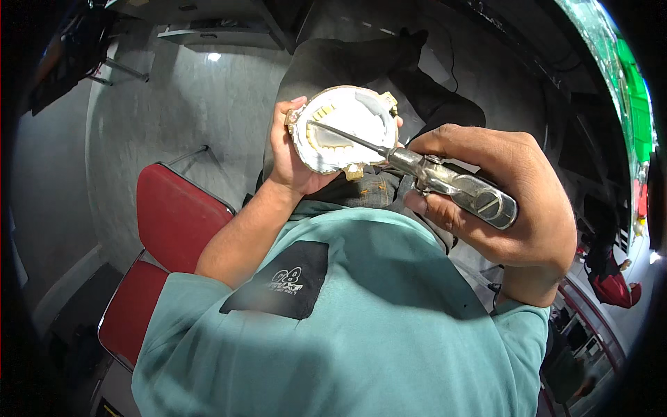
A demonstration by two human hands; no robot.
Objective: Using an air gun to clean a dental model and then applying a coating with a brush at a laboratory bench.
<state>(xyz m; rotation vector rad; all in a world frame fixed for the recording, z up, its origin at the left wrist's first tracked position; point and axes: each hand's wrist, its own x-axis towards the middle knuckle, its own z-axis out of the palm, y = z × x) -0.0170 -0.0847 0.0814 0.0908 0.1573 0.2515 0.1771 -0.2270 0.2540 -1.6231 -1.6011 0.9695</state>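
Grey floor (pixel 187 97) spreads out beyond and to the left of the left grip (pixel 292 160), with a red chair (pixel 170 215) nearer the body on that side, just beside the forearm. The left grip is curled around the near-left rim of the mould (pixel 365 108), a round metal frame filled with white plaster, held above the lap; yellowish teeth (pixel 335 151) line an arc inside it. The right grip (pixel 517 184) is closed on the metal tool (pixel 448 177), whose thin rod (pixel 347 136) slants across the plaster to the far-left teeth; whether its tip touches cannot be told. A slip of the right grip could chip the plaster or a tooth, or run the tip over the rim into the left fingers, which lie close behind it. A loose left hold could let the mould tilt or drop, as only hand support shows. The left grip seems to have more room outward than toward the shirt (pixel 389 278) below it.
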